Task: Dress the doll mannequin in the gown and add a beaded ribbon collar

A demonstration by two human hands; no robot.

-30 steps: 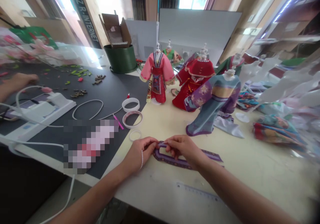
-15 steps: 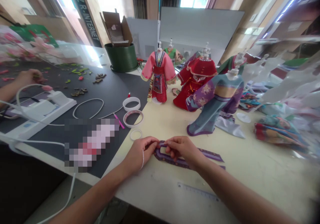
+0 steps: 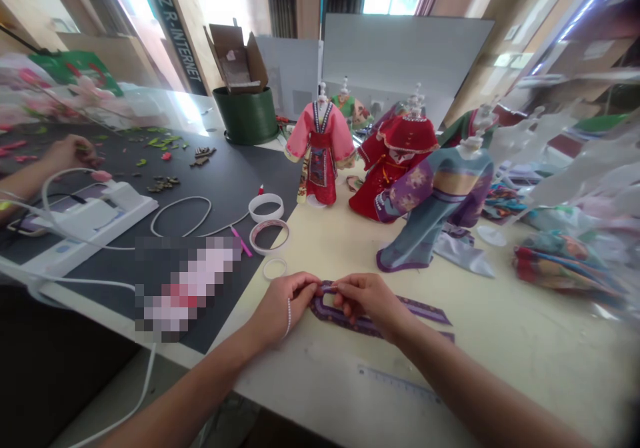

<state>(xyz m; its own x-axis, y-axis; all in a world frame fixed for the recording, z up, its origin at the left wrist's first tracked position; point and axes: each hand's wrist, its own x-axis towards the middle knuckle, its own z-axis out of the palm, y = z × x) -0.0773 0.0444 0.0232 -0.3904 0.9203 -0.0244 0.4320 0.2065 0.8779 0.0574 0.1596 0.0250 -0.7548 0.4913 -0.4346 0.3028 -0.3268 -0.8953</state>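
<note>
My left hand [image 3: 281,306] and right hand [image 3: 369,299] pinch together on a purple ribbon [image 3: 360,326], bent in a loop on the counter [image 3: 525,348] | fingers hide the join, can't be sure | next: press it flat

The long table has a pale yellow top [image 3: 530,348], and a big black mat [image 3: 220,181] lies on one side of it. A purple strip [image 3: 425,310] lies near the front edge, with a clear ruler [image 3: 400,385] just in front of it. Three doll dresses on stands, pink [image 3: 320,148], red [image 3: 395,175] and blue [image 3: 435,208], stand farther back. A heap of bright cloth [image 3: 563,268] lies to the right. On the mat are two tape rolls [image 3: 265,208], a pink pen [image 3: 240,241], a white cord [image 3: 179,213] and little green leaves [image 3: 160,143].
</note>
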